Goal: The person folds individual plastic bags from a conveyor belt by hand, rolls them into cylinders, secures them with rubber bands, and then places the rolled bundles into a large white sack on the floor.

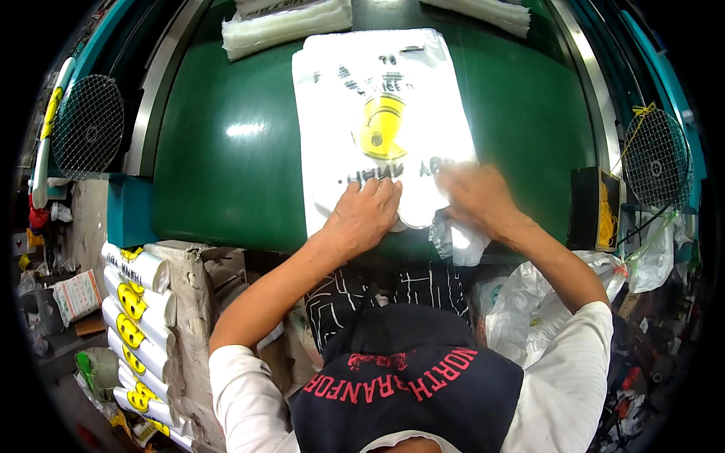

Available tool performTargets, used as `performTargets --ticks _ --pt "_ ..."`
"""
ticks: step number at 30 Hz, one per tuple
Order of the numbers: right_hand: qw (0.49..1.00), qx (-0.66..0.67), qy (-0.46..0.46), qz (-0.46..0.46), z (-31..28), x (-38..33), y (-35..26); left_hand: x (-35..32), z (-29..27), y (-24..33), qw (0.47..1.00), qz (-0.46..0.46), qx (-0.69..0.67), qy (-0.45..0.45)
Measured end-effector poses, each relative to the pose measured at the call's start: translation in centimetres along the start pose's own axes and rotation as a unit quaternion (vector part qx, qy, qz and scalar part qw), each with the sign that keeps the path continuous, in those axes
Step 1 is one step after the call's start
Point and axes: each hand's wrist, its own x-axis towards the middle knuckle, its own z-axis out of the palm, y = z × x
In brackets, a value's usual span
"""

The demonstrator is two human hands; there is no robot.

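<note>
One flat stack of white plastic carrier bags printed with a round yellow face lies on the green conveyor table, its handle end toward the person, and both hands rest on that near end. The left hand presses down flat with its fingers spread and grips nothing, while the right hand is curled around a crumpled piece of clear plastic film at the stack's corner. Two round wire fan guards flank the table, two more white bag bundles lie at its far edge, and about six rolled white printed bag bundles are stacked on the left.
</note>
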Motion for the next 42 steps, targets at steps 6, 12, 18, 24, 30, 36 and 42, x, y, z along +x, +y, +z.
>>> performTargets --ticks 6,12,18,24,30,36,42 --pt "0.975 -0.037 -0.146 0.160 -0.4 -1.3 2.4 0.3 0.9 0.7 0.991 -0.007 0.127 0.027" --pt "0.959 0.002 -0.195 0.206 -1.9 -0.9 2.8 0.3 1.1 1.2 0.988 -0.009 0.144 0.053" --pt "0.738 0.612 -0.050 0.281 -4.5 1.8 2.1 0.1 0.7 0.2 0.998 -0.043 0.029 0.019" --pt "0.938 0.276 0.098 0.184 -1.6 0.2 2.9 3.3 -1.6 -5.5 0.919 -0.266 -0.242 -0.164" --pt "0.896 0.340 0.072 0.276 0.8 1.1 4.1 3.5 -1.0 -8.9 0.804 -0.365 -0.458 -0.103" --pt "0.951 0.165 0.190 0.177 0.9 4.9 3.3 1.9 0.0 -7.9 0.904 -0.258 -0.339 -0.033" --pt "0.962 0.266 0.068 0.012 1.4 8.1 3.2 2.5 -1.6 -5.4 0.978 -0.131 -0.153 0.045"
